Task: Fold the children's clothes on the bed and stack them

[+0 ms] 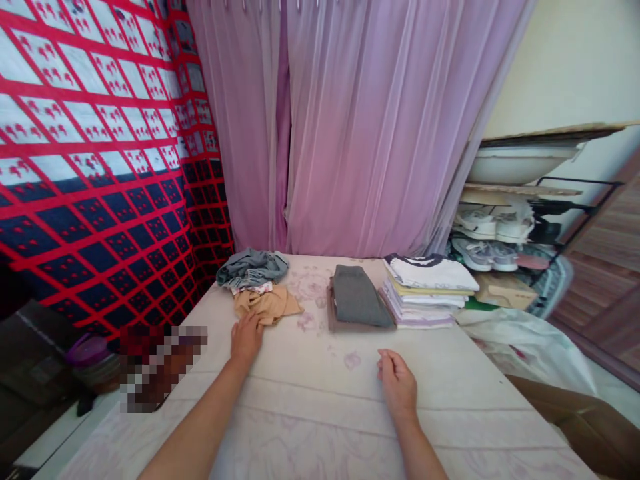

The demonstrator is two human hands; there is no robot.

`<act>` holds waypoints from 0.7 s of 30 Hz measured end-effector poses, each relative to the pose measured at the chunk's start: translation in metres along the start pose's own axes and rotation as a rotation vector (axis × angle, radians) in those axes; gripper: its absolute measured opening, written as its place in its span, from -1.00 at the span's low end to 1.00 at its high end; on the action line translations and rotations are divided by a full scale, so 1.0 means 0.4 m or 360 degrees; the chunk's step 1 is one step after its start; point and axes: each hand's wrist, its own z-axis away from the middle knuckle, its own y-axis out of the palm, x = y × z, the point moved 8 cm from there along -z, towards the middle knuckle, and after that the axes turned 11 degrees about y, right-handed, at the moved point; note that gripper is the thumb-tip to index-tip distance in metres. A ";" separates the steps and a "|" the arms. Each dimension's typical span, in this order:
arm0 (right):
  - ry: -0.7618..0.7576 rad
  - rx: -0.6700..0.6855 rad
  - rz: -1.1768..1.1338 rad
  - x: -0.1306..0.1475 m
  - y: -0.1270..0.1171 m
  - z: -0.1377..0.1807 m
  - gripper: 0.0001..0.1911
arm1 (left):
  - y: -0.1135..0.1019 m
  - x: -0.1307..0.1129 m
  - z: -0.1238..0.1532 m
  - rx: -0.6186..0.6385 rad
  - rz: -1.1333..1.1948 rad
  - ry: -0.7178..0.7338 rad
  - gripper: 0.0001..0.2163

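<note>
My left hand is at the near edge of a crumpled tan garment, its fingers closed on the cloth. Behind that garment lies a rumpled heap of grey-blue clothing, with a bit of patterned white cloth between the two. My right hand rests over the bed sheet with its fingers curled in and nothing visible in them. Beyond it are folded dark grey trousers on top of a brownish folded piece. To their right stands a neat stack of folded shirts, a white one with a dark collar uppermost.
Everything lies on a pale floral sheet. Pink-purple curtains hang behind, and a red-checked cloth on the left. At right are a rack with shoes, a plastic bag and a cardboard box.
</note>
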 end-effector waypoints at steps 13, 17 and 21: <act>-0.0104 0.0011 0.0332 0.008 0.017 0.012 -0.49 | 0.032 -0.295 0.228 0.0128 0.0719 0.0408 -0.68; -0.0205 0.0111 0.0357 0.024 0.051 0.073 -0.50 | 0.047 -0.298 0.259 0.0153 0.0876 0.0412 -0.69; -0.0328 0.0215 0.0410 0.043 0.085 0.129 -0.52 | 0.039 -0.278 0.263 0.0182 0.0973 0.0375 -0.68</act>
